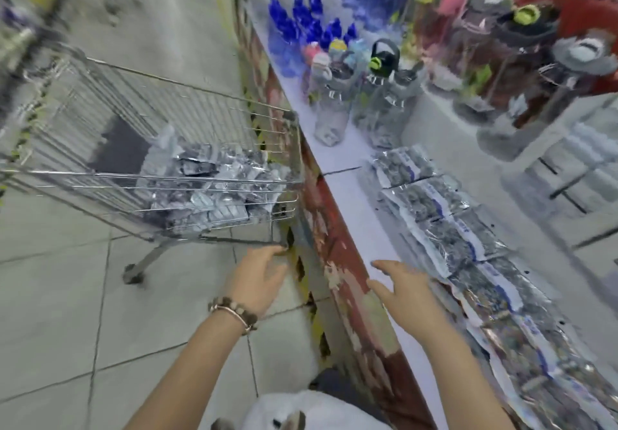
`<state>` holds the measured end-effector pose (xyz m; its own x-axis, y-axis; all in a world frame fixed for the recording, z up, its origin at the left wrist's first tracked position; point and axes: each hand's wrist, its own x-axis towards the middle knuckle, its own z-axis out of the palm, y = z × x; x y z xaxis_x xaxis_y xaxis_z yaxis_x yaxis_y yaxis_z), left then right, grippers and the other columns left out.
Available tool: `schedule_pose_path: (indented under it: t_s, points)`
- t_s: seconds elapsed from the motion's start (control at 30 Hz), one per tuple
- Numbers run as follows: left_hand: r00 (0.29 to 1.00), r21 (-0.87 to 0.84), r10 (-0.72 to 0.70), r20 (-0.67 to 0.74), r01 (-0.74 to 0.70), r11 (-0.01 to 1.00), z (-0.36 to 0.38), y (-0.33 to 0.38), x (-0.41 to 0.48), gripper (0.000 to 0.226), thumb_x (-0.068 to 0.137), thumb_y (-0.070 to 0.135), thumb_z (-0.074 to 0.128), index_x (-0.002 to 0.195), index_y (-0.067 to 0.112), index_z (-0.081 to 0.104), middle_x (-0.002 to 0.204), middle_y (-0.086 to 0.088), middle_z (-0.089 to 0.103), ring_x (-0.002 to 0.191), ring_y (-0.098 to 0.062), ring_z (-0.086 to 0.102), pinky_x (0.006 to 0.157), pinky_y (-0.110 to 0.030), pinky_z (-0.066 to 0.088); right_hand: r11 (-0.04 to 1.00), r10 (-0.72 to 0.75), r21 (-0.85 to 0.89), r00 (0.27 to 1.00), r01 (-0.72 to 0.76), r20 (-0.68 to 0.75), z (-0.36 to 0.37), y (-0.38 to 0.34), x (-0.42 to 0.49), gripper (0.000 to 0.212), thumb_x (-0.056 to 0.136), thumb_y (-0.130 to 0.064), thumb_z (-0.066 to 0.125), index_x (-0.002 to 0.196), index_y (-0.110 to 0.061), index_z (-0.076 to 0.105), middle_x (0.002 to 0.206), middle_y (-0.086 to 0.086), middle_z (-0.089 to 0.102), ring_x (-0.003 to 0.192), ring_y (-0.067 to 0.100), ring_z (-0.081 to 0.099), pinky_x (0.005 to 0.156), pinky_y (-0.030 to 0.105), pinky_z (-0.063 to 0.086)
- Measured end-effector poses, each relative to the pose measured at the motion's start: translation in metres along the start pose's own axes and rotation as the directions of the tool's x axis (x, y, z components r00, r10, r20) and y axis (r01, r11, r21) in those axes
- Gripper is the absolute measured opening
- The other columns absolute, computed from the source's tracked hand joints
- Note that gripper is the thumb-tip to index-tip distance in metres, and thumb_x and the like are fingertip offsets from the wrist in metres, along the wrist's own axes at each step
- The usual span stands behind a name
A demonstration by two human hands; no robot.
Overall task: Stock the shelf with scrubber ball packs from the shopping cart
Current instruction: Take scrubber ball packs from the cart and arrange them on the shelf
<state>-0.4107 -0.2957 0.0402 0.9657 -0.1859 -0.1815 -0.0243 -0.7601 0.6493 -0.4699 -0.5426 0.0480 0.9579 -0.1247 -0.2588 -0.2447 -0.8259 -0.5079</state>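
Observation:
A wire shopping cart (100, 102) stands on the left, with several silvery scrubber ball packs (214, 182) piled at its near end. More scrubber ball packs (444, 229) lie in a row along the white shelf (347, 159) on the right. My left hand (259, 279), with a bead bracelet at the wrist, hangs empty over the floor just below the cart's near corner, fingers relaxed. My right hand (403, 287) hovers empty over the shelf's front edge beside the row of packs, fingers spread. The whole picture is blurred.
Clear water bottles (334, 108) with coloured lids and blue-capped bottles (301, 25) stand at the back of the shelf. The shelf's worn red front edge (337, 262) runs between my hands. Grey floor tiles (67, 312) lie under the cart.

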Motion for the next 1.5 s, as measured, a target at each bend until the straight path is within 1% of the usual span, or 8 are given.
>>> schedule_pose_path:
  t_s: [0.17,0.37,0.5,0.67,0.8,0.97,1.2,1.5]
  points:
    - [0.982,-0.022,-0.17,-0.08,0.169,0.985,-0.016,-0.048,0.022,0.037,0.088,0.032,0.055,0.125,0.026,0.053,0.127,0.003,0.055,0.113,-0.016,0.053,0.09,-0.027,0.042,0.999,-0.045,-0.014,0.998,0.046,0.041,0.015,-0.016,0.055,0.038,0.093,-0.038,0.055,0.129,-0.024,0.055,0.129,-0.008,0.055,0.116,0.011,0.053,0.085,0.018,0.036]
    - [0.96,-0.053,-0.251,-0.127,0.246,0.968,-0.029,-0.064,0.091,0.036,0.088,0.03,0.055,0.123,0.023,0.054,0.116,0.0,0.059,0.108,-0.02,0.055,0.087,-0.032,0.046,0.997,-0.077,0.038,0.992,0.073,0.1,0.019,-0.032,0.148,0.037,0.093,-0.032,0.056,0.129,-0.024,0.055,0.131,-0.007,0.055,0.115,0.011,0.053,0.095,0.021,0.039]
    - [0.947,-0.029,-0.291,-0.137,0.29,0.957,-0.045,-0.067,0.149,0.037,0.089,0.03,0.052,0.126,0.025,0.052,0.124,0.002,0.056,0.111,-0.015,0.053,0.088,-0.028,0.044,0.992,-0.111,0.071,0.984,0.102,0.138,0.014,-0.055,0.225,0.038,0.093,-0.033,0.055,0.13,-0.025,0.053,0.128,-0.007,0.057,0.097,0.01,0.058,0.084,0.022,0.044]
    - [0.921,-0.052,-0.367,-0.131,0.363,0.93,-0.069,-0.078,0.218,0.037,0.09,0.032,0.052,0.126,0.026,0.051,0.126,0.005,0.053,0.099,-0.008,0.056,0.086,-0.029,0.046,0.982,-0.187,0.039,0.969,0.184,0.161,0.014,-0.09,0.318,0.039,0.093,-0.034,0.055,0.131,-0.023,0.054,0.13,-0.003,0.057,0.111,0.014,0.055,0.087,0.023,0.041]
    - [0.901,-0.109,-0.412,-0.135,0.4,0.91,-0.084,-0.095,0.251,0.038,0.089,0.031,0.054,0.126,0.023,0.052,0.127,0.003,0.053,0.111,-0.013,0.053,0.094,-0.034,0.045,0.981,-0.189,0.008,0.955,0.192,0.227,0.027,-0.112,0.369,0.039,0.093,-0.032,0.055,0.13,-0.019,0.054,0.133,0.001,0.056,0.116,0.019,0.054,0.09,0.028,0.04]
    - [0.886,-0.143,-0.456,-0.084,0.442,0.886,-0.103,-0.136,0.284,0.038,0.088,0.028,0.056,0.125,0.02,0.053,0.127,0.001,0.055,0.112,-0.014,0.053,0.096,-0.03,0.042,0.994,-0.101,-0.009,0.934,0.111,0.343,0.059,-0.132,0.412,0.039,0.094,-0.032,0.055,0.131,-0.019,0.054,0.13,0.001,0.057,0.11,0.017,0.056,0.086,0.026,0.043]
    - [0.9,0.028,-0.423,0.103,0.423,0.906,-0.135,-0.199,0.363,0.039,0.09,0.036,0.047,0.128,0.03,0.047,0.131,0.007,0.051,0.108,-0.013,0.055,0.09,-0.032,0.046,0.999,0.045,-0.046,0.912,-0.029,0.408,0.107,-0.179,0.484,0.041,0.094,-0.031,0.055,0.131,-0.015,0.053,0.129,0.004,0.06,0.11,0.018,0.058,0.095,0.036,0.047]
    - [0.872,0.11,-0.407,0.273,0.392,0.913,-0.128,-0.243,0.425,0.036,0.093,0.035,0.043,0.129,0.033,0.045,0.13,0.008,0.051,0.104,-0.009,0.056,0.084,-0.026,0.049,0.95,0.268,-0.276,0.827,-0.144,0.495,0.173,-0.194,0.569,0.047,0.092,-0.025,0.058,0.134,-0.008,0.045,0.127,0.011,0.058,0.103,0.023,0.061,0.088,0.037,0.051]
